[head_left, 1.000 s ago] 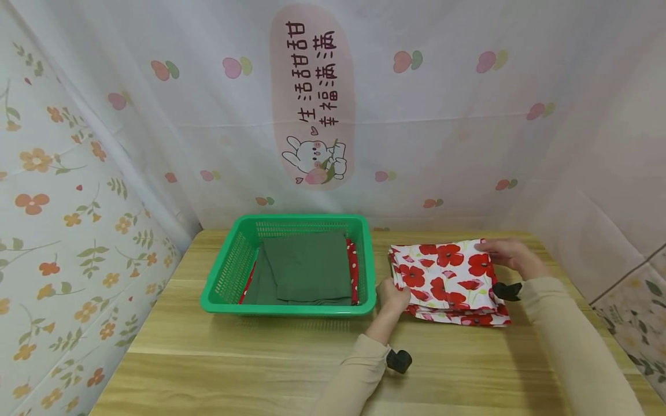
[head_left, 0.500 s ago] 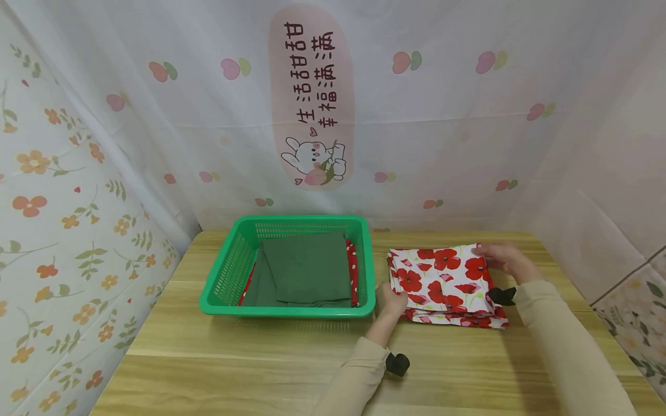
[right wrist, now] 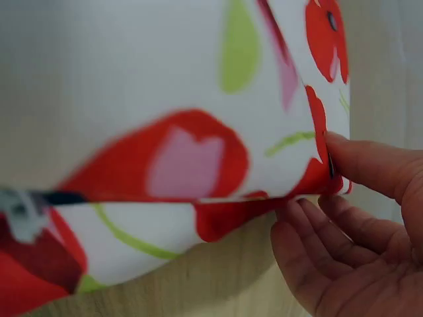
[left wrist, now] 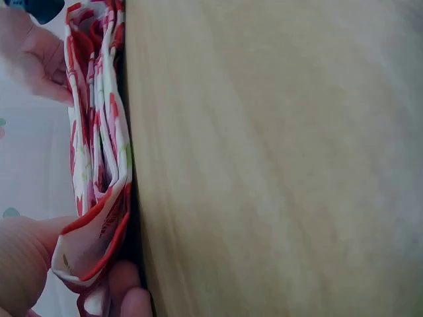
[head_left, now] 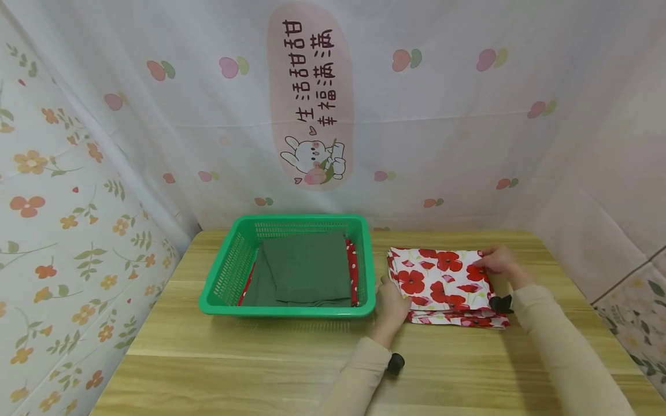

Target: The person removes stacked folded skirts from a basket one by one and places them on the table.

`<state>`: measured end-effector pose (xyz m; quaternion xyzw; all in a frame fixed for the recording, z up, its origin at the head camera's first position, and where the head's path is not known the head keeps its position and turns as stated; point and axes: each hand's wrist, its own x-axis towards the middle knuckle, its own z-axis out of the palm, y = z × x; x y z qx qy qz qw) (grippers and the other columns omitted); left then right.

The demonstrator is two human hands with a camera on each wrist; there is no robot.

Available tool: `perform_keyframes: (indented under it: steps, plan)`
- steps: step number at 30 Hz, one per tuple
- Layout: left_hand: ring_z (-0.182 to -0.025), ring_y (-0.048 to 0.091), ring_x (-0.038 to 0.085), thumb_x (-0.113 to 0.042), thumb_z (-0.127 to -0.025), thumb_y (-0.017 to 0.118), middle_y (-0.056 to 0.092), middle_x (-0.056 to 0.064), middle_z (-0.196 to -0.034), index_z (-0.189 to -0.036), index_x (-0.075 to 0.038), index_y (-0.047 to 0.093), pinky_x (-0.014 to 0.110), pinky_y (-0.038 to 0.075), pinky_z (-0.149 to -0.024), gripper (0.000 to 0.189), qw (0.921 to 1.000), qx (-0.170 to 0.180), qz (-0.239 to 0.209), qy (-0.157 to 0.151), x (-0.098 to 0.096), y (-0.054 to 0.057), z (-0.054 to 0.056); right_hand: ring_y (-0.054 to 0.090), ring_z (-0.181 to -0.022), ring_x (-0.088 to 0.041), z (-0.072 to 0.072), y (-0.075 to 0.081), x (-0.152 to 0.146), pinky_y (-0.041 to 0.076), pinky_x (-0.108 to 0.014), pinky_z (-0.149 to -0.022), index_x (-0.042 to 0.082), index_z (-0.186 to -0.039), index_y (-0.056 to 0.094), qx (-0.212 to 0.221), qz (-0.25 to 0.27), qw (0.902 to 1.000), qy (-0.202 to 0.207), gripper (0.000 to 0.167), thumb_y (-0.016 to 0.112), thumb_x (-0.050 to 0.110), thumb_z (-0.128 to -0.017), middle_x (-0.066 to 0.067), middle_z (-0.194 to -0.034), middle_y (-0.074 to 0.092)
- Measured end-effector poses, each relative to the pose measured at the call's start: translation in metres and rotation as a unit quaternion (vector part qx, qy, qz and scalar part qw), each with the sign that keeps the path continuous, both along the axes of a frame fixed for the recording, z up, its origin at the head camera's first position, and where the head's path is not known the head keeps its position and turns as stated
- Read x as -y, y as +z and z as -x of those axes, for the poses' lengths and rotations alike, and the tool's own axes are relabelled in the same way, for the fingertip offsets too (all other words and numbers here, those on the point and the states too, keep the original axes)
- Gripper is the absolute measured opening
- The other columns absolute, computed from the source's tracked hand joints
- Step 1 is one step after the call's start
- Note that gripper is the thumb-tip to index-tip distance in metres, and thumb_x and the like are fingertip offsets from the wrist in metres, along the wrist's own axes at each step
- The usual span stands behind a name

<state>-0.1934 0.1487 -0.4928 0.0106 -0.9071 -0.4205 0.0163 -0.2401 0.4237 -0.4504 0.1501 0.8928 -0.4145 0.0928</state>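
1. Folded poppy-print cloth (head_left: 447,277): white with red flowers, on the wooden table (head_left: 260,364), right of the green basket (head_left: 288,311), near it but apart. Several layers, front edges uneven. One piece or a stack: cannot tell.
2. Left hand (head_left: 391,309): grips the cloth's left edge near the front corner. Left wrist view: thumb on top, fingers tucked underneath, layers between. Hand sits between basket and cloth, just beside the basket's right end.
3. Right hand (head_left: 503,266): pinches the cloth's right edge toward the far corner. Right wrist view: thumb on the upper face, fingers curled below the edge.
4. Left wrist view: cloth seen edge-on, folds stacked loosely, bulging near the left hand. Whether it is lifted at all: cannot tell.
5. Basket: dark green cloth (head_left: 312,268) folded inside, on top of red cloth with white dots (head_left: 354,271) that shows at both sides.
6. Person wears beige sleeves (head_left: 562,341); a black device on each wrist.
7. Behind table: white curtain (head_left: 442,144), fruit-like prints, pink panel (head_left: 285,69) with Chinese characters and a rabbit. Left: curtain with orange flowers (head_left: 78,242).
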Motion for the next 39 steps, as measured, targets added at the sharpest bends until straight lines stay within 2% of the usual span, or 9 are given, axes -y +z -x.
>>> perform_keyframes:
  steps: [4,7,10,15,20,22,26,35,39]
  plan:
    - [-0.082,0.062,0.028,-0.018,-0.071,0.081,0.058,0.014,-0.088,-0.108,0.004,0.05,0.034,0.053,-0.067,0.053,0.9993,-0.016,0.032,-0.001,-0.001,-0.001,-0.001,0.055,-0.081,-0.032,-0.001,-0.002,0.004,0.05,-0.04,-0.072,-0.024,-0.114,0.045,-0.008,-0.088,0.9958,0.023,0.052,0.066,0.01,-0.082,-0.035,-0.101,0.053]
    - [-0.084,0.059,0.027,-0.022,-0.071,0.081,0.053,0.014,-0.094,-0.11,0.004,0.05,0.033,0.053,-0.069,0.056,0.9986,-0.024,0.048,-0.003,-0.001,0.001,-0.002,0.049,-0.095,-0.044,-0.001,-0.002,0.007,0.045,-0.05,-0.084,-0.025,-0.116,0.043,-0.002,-0.123,0.992,0.029,0.055,0.065,0.012,-0.082,-0.039,-0.112,0.048]
    - [-0.089,0.057,0.027,-0.026,-0.072,0.081,0.051,0.014,-0.099,-0.111,0.005,0.05,0.031,0.053,-0.073,0.059,0.9973,-0.028,0.067,-0.011,-0.001,0.005,-0.003,0.043,-0.104,-0.049,-0.002,0.002,0.012,0.039,-0.056,-0.092,-0.025,-0.123,0.036,0.001,-0.107,0.9942,0.015,0.059,0.061,0.011,-0.084,-0.042,-0.12,0.041]
    - [-0.094,0.055,0.027,-0.03,-0.073,0.079,0.052,0.013,-0.098,-0.109,0.004,0.054,0.033,0.05,-0.08,0.056,0.9944,-0.036,0.087,-0.047,0.002,0.017,-0.005,0.04,-0.109,-0.052,-0.002,0.013,0.018,0.037,-0.058,-0.095,-0.025,-0.127,0.03,-0.029,-0.083,0.9961,0.001,0.06,0.058,0.01,-0.086,-0.044,-0.123,0.036]
    - [-0.095,0.057,0.027,-0.022,-0.077,0.075,0.057,0.015,-0.101,-0.112,0.007,0.055,0.033,0.052,-0.079,0.049,0.994,-0.038,-0.013,-0.102,0.007,0.037,-0.008,0.04,-0.111,-0.054,-0.001,0.029,0.025,0.038,-0.058,-0.093,-0.025,-0.13,0.028,-0.059,-0.08,0.995,0.009,0.062,0.056,0.012,-0.088,-0.044,-0.125,0.034]
    - [-0.094,0.059,0.027,-0.018,-0.078,0.074,0.06,0.018,-0.103,-0.112,0.009,0.056,0.031,0.052,-0.079,0.046,0.9891,-0.048,-0.057,-0.127,0.01,0.046,-0.009,0.041,-0.11,-0.053,0.0,0.034,0.027,0.039,-0.057,-0.092,-0.024,-0.131,0.027,-0.069,-0.07,0.9951,0.013,0.064,0.057,0.014,-0.089,-0.044,-0.126,0.034]
    - [-0.093,0.06,0.025,-0.016,-0.08,0.072,0.062,0.017,-0.103,-0.111,0.007,0.057,0.026,0.05,-0.078,0.041,0.9796,-0.042,-0.108,-0.165,0.017,0.062,-0.012,0.041,-0.111,-0.053,0.002,0.042,0.033,0.04,-0.056,-0.092,-0.023,-0.131,0.027,-0.091,-0.048,0.9943,0.03,0.062,0.054,0.017,-0.092,-0.043,-0.128,0.033]
    - [-0.094,0.061,0.03,-0.012,-0.084,0.069,0.062,0.018,-0.103,-0.114,0.007,0.058,0.022,0.05,-0.074,0.038,0.957,-0.013,-0.208,-0.202,0.039,0.088,-0.016,0.037,-0.116,-0.052,0.008,0.062,0.061,0.036,-0.058,-0.096,-0.018,-0.134,0.03,-0.103,-0.026,0.9924,0.062,0.057,0.049,0.022,-0.097,-0.039,-0.13,0.034]
    - [-0.094,0.061,0.029,-0.013,-0.085,0.067,0.061,0.017,-0.104,-0.115,0.007,0.056,0.023,0.05,-0.077,0.038,0.9506,-0.005,-0.232,-0.207,0.051,0.097,-0.017,0.039,-0.118,-0.05,0.011,0.074,0.081,0.036,-0.057,-0.098,-0.016,-0.134,0.033,-0.114,-0.027,0.99,0.078,0.056,0.05,0.023,-0.097,-0.038,-0.13,0.038]
